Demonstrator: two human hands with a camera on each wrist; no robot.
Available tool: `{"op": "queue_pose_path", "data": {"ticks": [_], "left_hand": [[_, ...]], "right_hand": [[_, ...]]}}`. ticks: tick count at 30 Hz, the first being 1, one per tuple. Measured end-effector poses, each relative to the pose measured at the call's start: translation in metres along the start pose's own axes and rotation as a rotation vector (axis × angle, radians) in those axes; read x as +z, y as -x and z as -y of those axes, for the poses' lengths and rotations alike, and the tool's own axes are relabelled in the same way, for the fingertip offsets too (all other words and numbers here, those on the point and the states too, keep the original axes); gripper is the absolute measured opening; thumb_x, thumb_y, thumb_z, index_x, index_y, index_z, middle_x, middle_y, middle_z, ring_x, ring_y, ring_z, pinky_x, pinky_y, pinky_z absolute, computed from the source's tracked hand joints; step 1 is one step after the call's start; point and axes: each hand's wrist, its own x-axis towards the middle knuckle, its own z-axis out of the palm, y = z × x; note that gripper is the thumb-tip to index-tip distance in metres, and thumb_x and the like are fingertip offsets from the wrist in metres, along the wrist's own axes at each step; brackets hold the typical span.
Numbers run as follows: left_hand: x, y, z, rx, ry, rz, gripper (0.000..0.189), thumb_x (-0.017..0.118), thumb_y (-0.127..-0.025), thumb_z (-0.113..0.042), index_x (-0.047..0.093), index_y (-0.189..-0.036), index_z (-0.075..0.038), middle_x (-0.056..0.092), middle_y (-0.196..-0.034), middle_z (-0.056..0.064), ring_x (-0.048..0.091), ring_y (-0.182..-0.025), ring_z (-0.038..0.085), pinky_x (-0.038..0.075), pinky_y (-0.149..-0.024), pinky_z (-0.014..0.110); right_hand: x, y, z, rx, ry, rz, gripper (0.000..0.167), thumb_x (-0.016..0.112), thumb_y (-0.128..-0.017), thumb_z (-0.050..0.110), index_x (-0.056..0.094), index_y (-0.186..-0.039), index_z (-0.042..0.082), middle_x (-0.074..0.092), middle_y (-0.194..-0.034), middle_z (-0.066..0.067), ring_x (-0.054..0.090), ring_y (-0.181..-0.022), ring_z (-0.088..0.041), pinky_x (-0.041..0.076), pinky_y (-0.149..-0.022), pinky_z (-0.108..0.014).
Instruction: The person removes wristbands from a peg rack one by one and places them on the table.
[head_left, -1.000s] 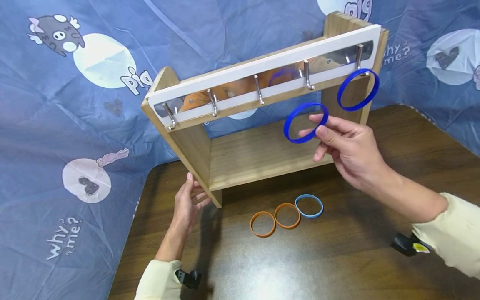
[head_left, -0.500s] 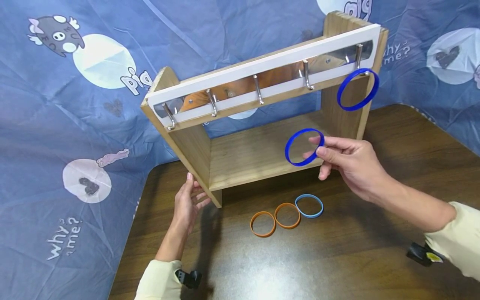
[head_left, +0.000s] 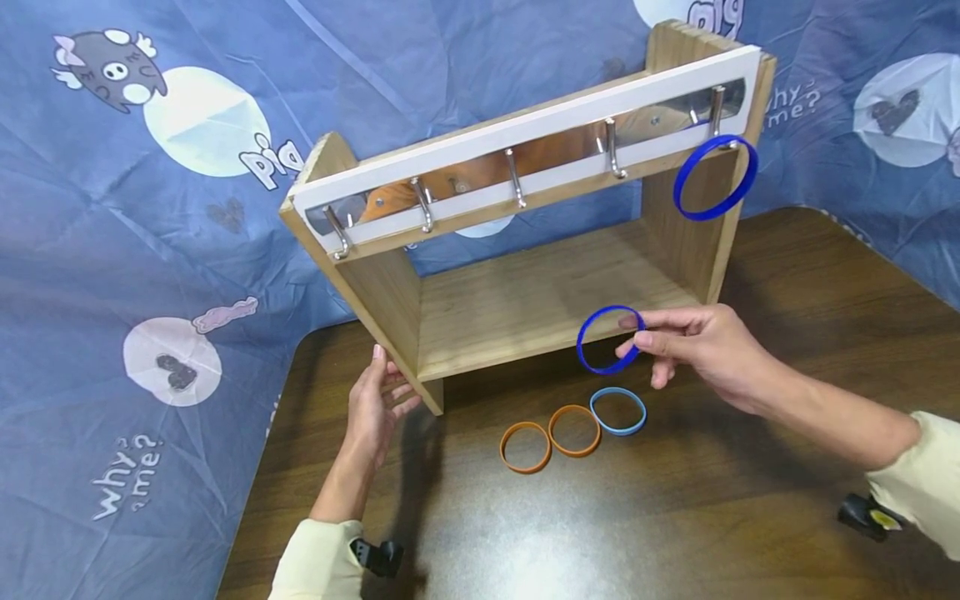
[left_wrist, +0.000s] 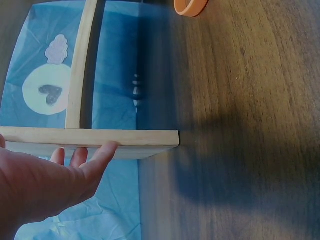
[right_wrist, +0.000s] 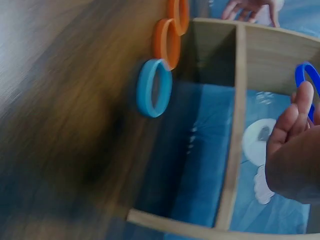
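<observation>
In the head view my right hand (head_left: 708, 346) pinches a dark blue silicone wristband (head_left: 585, 353) between thumb and fingers, in front of the rack's lower shelf. A second dark blue wristband (head_left: 678, 193) hangs from the rightmost hook of the wooden rack (head_left: 517, 321). My left hand (head_left: 372, 406) rests its straight fingers against the rack's left side panel (left_wrist: 145, 137), low down near the foot. On the table in front of the rack lie a light blue wristband (head_left: 618, 432) and two orange wristbands (head_left: 525, 472), side by side in a row.
A white rail (head_left: 540, 129) with several metal hooks (head_left: 515, 179) crosses the rack's top; the hooks left of the hanging band are bare. Behind stands a blue printed cloth (head_left: 225, 225). The brown wooden table (head_left: 675, 517) spreads in front.
My right hand has come down and slightly right from near the hooks, bringing the pinched dark blue wristband down to the lower shelf's front edge. My left hand has stayed in place.
</observation>
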Motion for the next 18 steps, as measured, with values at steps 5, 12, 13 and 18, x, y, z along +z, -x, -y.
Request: {"op": "queue_pose_path", "data": {"ticks": [5,12,13,18], "left_hand": [[0.0,0.0,0.0,-0.003,-0.002,0.001,0.047,0.038,-0.1,-0.052,0.044,-0.106,-0.006,0.05,-0.104,0.009,0.058,-0.097,0.024,0.046,-0.097,0.049],[0.0,0.0,0.0,-0.004,0.0,-0.001,0.045,0.038,-0.1,-0.051,0.044,-0.106,-0.006,0.051,-0.103,0.009,0.058,-0.097,0.024,0.046,-0.096,0.049],[0.0,0.0,-0.001,-0.004,-0.002,0.001,0.046,0.037,-0.1,-0.051,0.043,-0.106,-0.006,0.05,-0.104,0.009,0.058,-0.098,0.024,0.046,-0.097,0.049],[0.0,0.0,-0.001,-0.001,-0.007,0.007,0.047,0.037,-0.1,-0.052,0.043,-0.107,-0.006,0.05,-0.105,0.009,0.057,-0.099,0.024,0.045,-0.098,0.049]], "right_hand": [[-0.01,0.004,-0.012,0.169,0.162,0.025,0.037,0.067,-0.091,0.013,0.06,-0.121,-0.008,0.073,-0.092,-0.013,0.065,-0.056,-0.019,0.055,-0.056,-0.034],[-0.028,0.008,-0.03,0.296,0.275,0.074,0.044,0.069,-0.09,0.017,0.058,-0.121,-0.012,0.072,-0.093,-0.014,0.066,-0.057,-0.02,0.055,-0.057,-0.035],[-0.031,0.008,-0.031,0.313,0.29,0.069,0.045,0.07,-0.089,0.018,0.058,-0.121,-0.012,0.073,-0.093,-0.014,0.066,-0.057,-0.02,0.055,-0.057,-0.035],[-0.047,0.007,-0.038,0.401,0.375,0.023,0.045,0.071,-0.088,0.024,0.061,-0.117,-0.01,0.073,-0.088,-0.01,0.066,-0.056,-0.019,0.054,-0.057,-0.035]]}}
